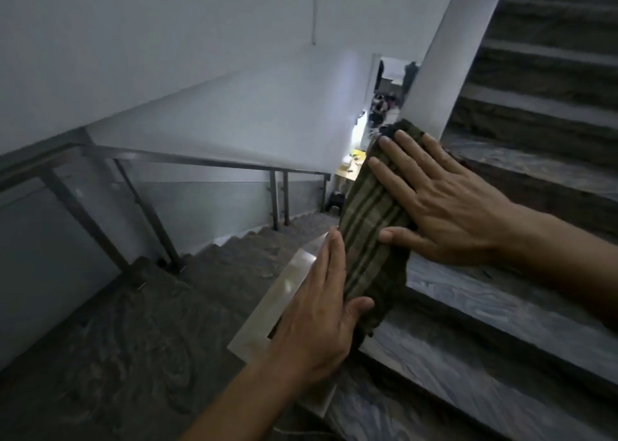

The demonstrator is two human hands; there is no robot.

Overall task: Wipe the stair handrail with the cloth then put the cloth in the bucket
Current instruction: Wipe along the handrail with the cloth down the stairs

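A dark green striped cloth lies draped lengthwise along the flat metal handrail in the middle of the view. My right hand presses flat on the cloth's upper part, fingers spread. My left hand rests flat along the cloth's left edge on the rail, its thumb over the cloth's lower end. No bucket is in view.
Dark marble stairs climb on the right beside a white column. A lower flight descends ahead, lined by a glass railing with metal posts. A landing floor lies at lower left. A lit doorway opens far below.
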